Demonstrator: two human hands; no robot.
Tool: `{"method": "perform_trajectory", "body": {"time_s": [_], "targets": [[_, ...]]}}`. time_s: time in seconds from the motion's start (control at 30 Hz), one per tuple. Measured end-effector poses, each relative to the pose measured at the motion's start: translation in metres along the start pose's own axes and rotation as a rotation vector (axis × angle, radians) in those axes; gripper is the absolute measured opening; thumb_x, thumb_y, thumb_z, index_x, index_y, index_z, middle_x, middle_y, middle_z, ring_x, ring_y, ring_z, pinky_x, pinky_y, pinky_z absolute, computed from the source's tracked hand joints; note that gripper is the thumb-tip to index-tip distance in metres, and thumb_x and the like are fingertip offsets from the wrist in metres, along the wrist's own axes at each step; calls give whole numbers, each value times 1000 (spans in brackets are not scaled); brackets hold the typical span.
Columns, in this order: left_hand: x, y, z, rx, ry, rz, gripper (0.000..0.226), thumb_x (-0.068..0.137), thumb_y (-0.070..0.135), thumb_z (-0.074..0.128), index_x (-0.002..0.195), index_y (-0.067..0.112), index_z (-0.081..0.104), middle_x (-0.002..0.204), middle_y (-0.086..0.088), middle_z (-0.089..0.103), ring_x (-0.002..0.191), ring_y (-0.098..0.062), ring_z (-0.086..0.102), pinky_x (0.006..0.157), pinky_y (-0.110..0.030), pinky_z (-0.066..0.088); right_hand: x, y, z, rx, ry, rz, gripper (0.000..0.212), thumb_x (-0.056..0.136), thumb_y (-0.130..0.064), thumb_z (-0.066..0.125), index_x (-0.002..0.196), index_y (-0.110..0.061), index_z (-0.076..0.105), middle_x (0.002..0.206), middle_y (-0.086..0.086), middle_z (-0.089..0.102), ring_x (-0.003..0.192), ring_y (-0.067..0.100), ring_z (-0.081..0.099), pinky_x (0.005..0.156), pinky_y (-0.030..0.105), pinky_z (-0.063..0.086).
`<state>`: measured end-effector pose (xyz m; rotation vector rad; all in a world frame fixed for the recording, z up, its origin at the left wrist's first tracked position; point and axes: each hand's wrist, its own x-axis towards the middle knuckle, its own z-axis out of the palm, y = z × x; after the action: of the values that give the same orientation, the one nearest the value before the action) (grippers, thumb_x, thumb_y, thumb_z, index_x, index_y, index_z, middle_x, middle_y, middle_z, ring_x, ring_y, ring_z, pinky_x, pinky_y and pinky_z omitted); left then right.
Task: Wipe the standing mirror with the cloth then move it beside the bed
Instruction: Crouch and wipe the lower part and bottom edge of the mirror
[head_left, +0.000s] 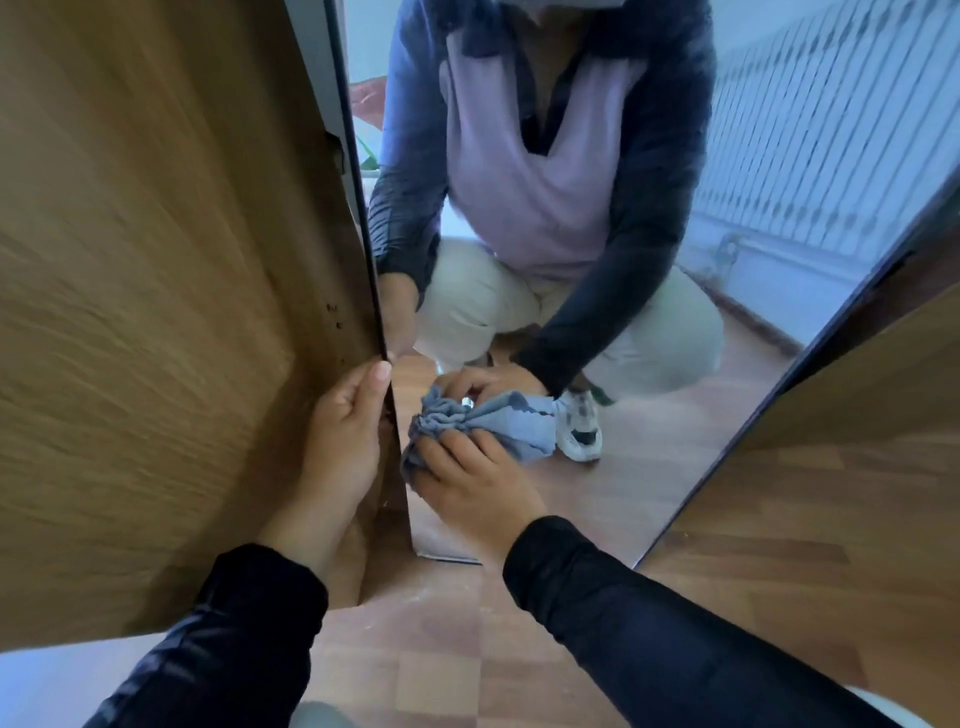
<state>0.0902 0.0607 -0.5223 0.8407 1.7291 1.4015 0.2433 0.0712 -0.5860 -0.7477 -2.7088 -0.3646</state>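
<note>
- Mirror (649, 338) stands upright on the wood-pattern floor (779, 519), its dark thin frame close against a brown wooden panel (156, 260) on the left, with another brown panel (883, 374) at its right edge.
- Left hand (345, 421) grips the mirror's left edge low down — the thumb lies along the frame, and the fingers are curled behind it, out of sight.
- Right hand (467, 478) presses a bunched blue cloth (483, 426) flat against the glass near the lower left corner; the fingers are spread over the cloth and bent around its folds, holding it.
- Both arms wear dark sleeves (649, 623).
- In the glass you see the person crouching, in a pale lilac top with dark sleeves, light trousers and a white trainer — the reflected hand meets the cloth from the other side.
- Behind the reflection, a white ribbed radiator shows on a pale blue wall.
- The bed cannot be made out from here.
</note>
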Motion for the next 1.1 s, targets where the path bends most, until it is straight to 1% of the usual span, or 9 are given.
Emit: {"method": "perform_trajectory", "body": {"time_s": [0.13, 0.27, 0.33, 0.5, 0.63, 0.73, 0.87, 0.93, 1.1], "targets": [[-1, 1, 5, -19, 9, -34, 28, 103, 31, 49, 93, 42, 72, 98, 14, 74, 107, -14, 69, 90, -34, 55, -41, 48, -17, -86, -33, -40, 17, 94, -20, 57, 105, -24, 69, 113, 0, 64, 99, 24, 59, 80, 39, 48], [-1, 2, 6, -15, 9, -68, 33, 102, 38, 48, 88, 60, 69, 104, 15, 72, 106, -14, 67, 92, -40, 56, -77, 82, -26, -151, -73, -71, 15, 92, -15, 59, 99, -22, 71, 113, 3, 65, 98, 28, 61, 80, 43, 47], [-3, 0, 5, -8, 17, -68, 30, 102, 41, 48, 89, 58, 69, 99, 16, 74, 102, -10, 69, 92, -42, 56, -74, 79, -24, -148, -44, -61, 15, 92, -13, 59, 100, -20, 70, 110, 5, 64, 93, 28, 58, 78, 43, 47], [-10, -1, 8, 4, 57, -40, 27, 105, 35, 45, 92, 40, 68, 85, 27, 73, 83, 9, 67, 79, -26, 56, -44, 48, -15, -103, 28, -39, 13, 89, -15, 64, 99, -20, 71, 102, 3, 62, 90, 27, 50, 78, 40, 45], [-12, -6, 7, 94, 63, -24, 34, 104, 39, 44, 85, 51, 69, 86, 22, 72, 84, 4, 66, 82, -32, 55, -10, 25, -7, -31, 74, -69, 26, 92, -13, 48, 90, -20, 72, 101, 3, 66, 88, 26, 56, 76, 37, 48], [-16, -13, 1, 155, 34, 4, 34, 105, 33, 44, 83, 47, 67, 83, 22, 70, 80, 15, 62, 78, -19, 49, 11, 5, 5, 20, 140, -57, 25, 92, -12, 49, 87, -20, 72, 100, 4, 65, 88, 25, 55, 77, 37, 44], [-24, -18, -3, 170, -57, -12, 23, 106, 21, 44, 111, 42, 53, 93, 34, 57, 75, 32, 53, 67, 6, 37, 24, -6, 11, 59, 214, -17, 19, 89, -11, 54, 84, -18, 70, 97, 4, 64, 88, 27, 51, 76, 38, 40], [-25, -19, -5, 191, -91, -27, 24, 106, 24, 42, 123, 40, 48, 97, 32, 55, 79, 31, 53, 72, 4, 39, 23, -7, 12, 57, 205, 0, 19, 89, -11, 54, 84, -19, 70, 98, 4, 64, 88, 27, 53, 76, 38, 40], [-22, -19, -9, 255, -90, -18, 34, 106, 23, 43, 138, 29, 51, 106, 23, 59, 103, 4, 58, 91, -10, 45, 18, -13, 16, 60, 206, 68, 22, 92, -13, 52, 86, -22, 71, 100, 3, 65, 91, 26, 44, 77, 37, 37]]}}
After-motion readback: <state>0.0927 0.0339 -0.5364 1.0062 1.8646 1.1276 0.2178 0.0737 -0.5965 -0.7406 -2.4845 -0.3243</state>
